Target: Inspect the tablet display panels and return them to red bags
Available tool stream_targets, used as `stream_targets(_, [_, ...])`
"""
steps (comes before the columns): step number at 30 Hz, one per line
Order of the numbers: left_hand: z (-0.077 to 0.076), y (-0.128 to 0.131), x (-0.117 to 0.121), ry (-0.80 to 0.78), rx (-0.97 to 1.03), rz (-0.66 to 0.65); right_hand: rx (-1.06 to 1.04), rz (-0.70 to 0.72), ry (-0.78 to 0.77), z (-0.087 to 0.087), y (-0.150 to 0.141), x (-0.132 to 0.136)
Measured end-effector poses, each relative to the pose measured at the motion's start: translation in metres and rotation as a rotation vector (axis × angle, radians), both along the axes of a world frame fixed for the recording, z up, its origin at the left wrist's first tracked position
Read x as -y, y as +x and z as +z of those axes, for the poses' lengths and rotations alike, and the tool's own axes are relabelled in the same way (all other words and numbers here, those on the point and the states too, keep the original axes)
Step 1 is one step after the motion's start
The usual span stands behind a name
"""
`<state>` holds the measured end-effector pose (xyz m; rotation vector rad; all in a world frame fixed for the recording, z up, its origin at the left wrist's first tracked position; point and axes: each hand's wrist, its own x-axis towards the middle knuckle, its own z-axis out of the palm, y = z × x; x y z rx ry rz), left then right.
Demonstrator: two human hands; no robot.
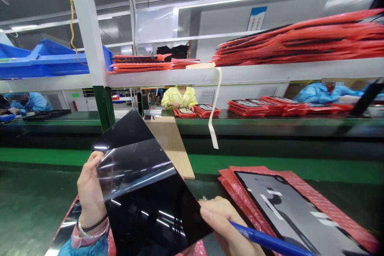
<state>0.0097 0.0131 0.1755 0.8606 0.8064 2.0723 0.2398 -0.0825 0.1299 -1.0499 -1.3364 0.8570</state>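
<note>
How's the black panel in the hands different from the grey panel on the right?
The black panel is glossy; the grey panel looks duller, with white strips. The black panel is held tilted by the left hand and right hand; the grey panel lies on red wrap. Both are thin and flat.

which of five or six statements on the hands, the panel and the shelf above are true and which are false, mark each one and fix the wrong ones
1. The left hand holds the dark glossy panel at its edge. True.
2. The right hand holds no tool. False: it holds a blue pen.
3. A pale strip hangs down from the shelf. True.
4. The shelf bears nothing. False: blue bins and red-wrapped stacks are on it.
5. The dark glossy panel lies flat, untouched. False: it is held up at a tilt.
6. On the right, a grey-backed panel lies on red bubble wrap. True.
</note>
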Motion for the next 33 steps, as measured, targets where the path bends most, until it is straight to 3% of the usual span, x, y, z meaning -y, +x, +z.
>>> stream_targets(4, [0.007, 0.008, 0.016, 0.013, -0.068, -0.147, -0.073, -0.081, -0.085, 0.001, 0.002, -0.003])
stream_targets(9, [0.004, 0.014, 0.026, 0.037, -0.161, -0.159, -0.107, -0.118, -0.075, 0.01, -0.004, -0.003])
stream_targets(15, [0.0, 0.018, 0.034, 0.069, -0.11, -0.323, 0.104, 0.113, 0.013, 0.026, -0.008, -0.003])
stream_targets(19, [-0.003, 0.017, 0.035, 0.082, -0.127, -0.289, 0.065, 0.16, 0.012, 0.03, -0.012, -0.002])
stream_targets(26, [0.002, 0.021, 0.038, 0.109, -0.116, -0.24, -0.057, 0.216, 0.019, 0.021, -0.013, 0.001])
stream_targets(29, [0.003, 0.02, 0.038, 0.097, -0.131, -0.197, 0.068, 0.194, 0.171, 0.014, -0.01, 0.0])
stream_targets(33, [0.001, 0.018, 0.036, 0.116, -0.176, -0.128, 0.302, 0.011, 0.608, 0.007, -0.01, -0.005])
